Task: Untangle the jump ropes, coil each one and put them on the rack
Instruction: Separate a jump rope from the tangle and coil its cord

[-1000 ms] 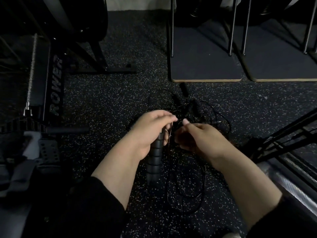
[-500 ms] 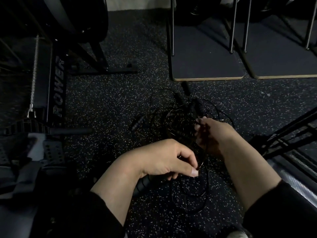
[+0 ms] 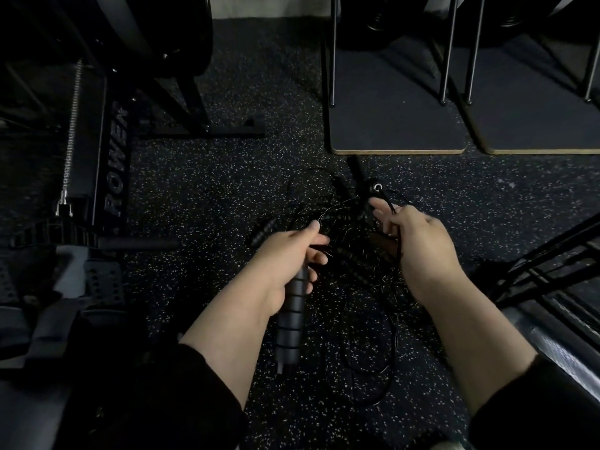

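A tangle of thin black jump ropes [image 3: 354,241] lies on the speckled rubber floor in front of me. My left hand [image 3: 285,258] grips a ribbed grey rope handle [image 3: 290,316] that points down toward me, thumb stretched forward along a cord. My right hand [image 3: 412,241] holds black cord strands lifted from the pile, with a black handle end [image 3: 373,190] showing just beyond its fingertips. More ribbed handles [image 3: 263,232] lie in the pile. Loose cord loops [image 3: 367,345] trail back between my forearms.
A rowing machine [image 3: 97,164] with its footplates and a black bar [image 3: 136,243] fills the left. Two dark platforms with metal legs [image 3: 396,131] stand at the back. A black folding frame [image 3: 545,264] and a grey ledge [image 3: 558,345] crowd the right.
My left hand has risen and moved forward with the grey handle, which now shows below it. My right hand has lifted cord strands off the pile toward the right.
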Action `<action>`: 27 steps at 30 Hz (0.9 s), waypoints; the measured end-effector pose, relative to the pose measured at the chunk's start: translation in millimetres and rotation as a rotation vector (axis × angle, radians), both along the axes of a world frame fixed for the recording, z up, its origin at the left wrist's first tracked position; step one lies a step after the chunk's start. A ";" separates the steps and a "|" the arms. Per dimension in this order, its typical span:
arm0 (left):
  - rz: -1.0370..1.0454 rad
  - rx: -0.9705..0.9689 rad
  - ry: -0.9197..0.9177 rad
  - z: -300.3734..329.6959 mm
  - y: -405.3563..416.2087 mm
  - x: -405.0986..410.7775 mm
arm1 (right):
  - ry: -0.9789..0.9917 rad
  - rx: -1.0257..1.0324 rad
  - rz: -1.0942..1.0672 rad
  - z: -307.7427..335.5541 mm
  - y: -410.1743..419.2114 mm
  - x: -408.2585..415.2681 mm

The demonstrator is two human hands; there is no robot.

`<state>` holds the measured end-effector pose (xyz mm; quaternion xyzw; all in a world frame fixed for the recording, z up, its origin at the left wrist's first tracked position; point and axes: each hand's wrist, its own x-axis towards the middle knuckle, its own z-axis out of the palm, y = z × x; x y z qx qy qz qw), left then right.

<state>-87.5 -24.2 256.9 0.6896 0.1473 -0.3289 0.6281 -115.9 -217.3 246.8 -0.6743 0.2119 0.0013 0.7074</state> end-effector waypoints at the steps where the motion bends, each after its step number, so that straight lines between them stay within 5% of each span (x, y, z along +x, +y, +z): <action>1: 0.035 -0.042 0.035 1.3 -1.7 0.2 | -0.037 -0.002 0.053 2.5 0.1 -1.4; 7: 0.189 -0.279 0.187 8.2 -10.2 4.4 | -0.159 -0.058 0.403 10.5 0.7 -9.1; 16: 0.096 -0.185 0.244 1.7 -7.8 7.1 | -0.090 -0.194 0.899 13.3 7.2 -15.4; 21: 0.060 -0.115 -0.032 9.7 -6.9 9.1 | 0.008 -0.387 0.584 10.5 3.5 -13.6; 27: -0.192 -0.009 -0.167 11.4 -13.4 -3.7 | 0.006 -0.105 0.196 20.0 11.3 -6.1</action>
